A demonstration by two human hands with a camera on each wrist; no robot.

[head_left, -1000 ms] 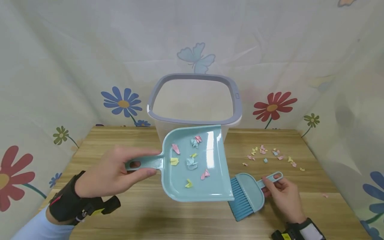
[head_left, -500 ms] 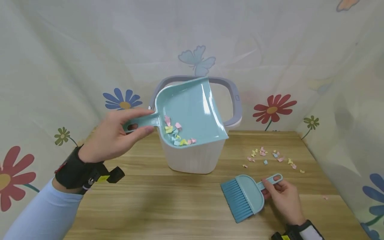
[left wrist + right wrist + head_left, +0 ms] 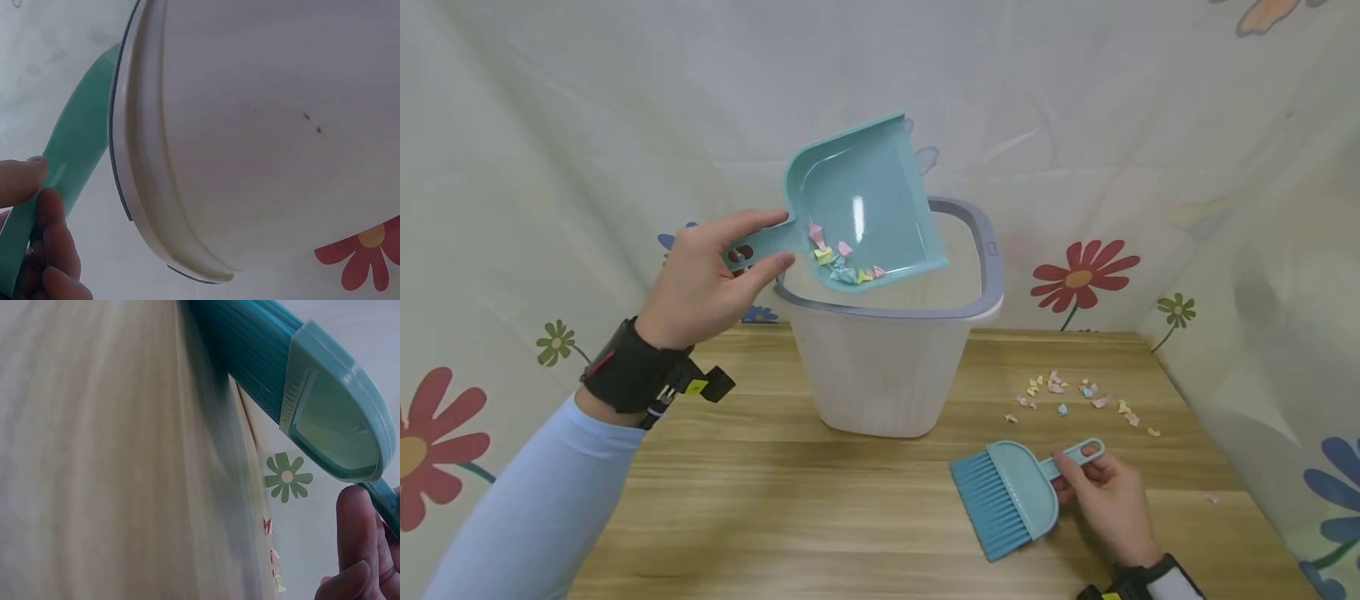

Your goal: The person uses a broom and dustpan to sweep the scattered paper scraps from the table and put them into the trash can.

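My left hand (image 3: 703, 279) grips the handle of a light blue dustpan (image 3: 865, 200), thumb on one side and fingers on the other. The pan is tilted over the rim of a white bin (image 3: 880, 367) with a grey-blue edge. Crumpled paper scraps (image 3: 842, 268) in pink, yellow and blue lie gathered along its lower side near the handle. In the left wrist view the dustpan (image 3: 78, 131) stands beside the bin wall (image 3: 269, 137). My right hand (image 3: 1108, 504) pinches the handle of a matching hand brush (image 3: 1018, 492), low over the table, bristles pointing left.
More paper scraps (image 3: 1056, 383) are scattered on the wooden table (image 3: 737, 500) at the right, behind the brush. A single pink scrap (image 3: 1212, 498) lies near the right edge. A flowered curtain (image 3: 625, 125) hangs around the back and sides.
My left hand has lifted the dustpan up from in front of the bin to over its opening and tilted it. The scraps have slid together along its lower side. The right hand has barely moved.
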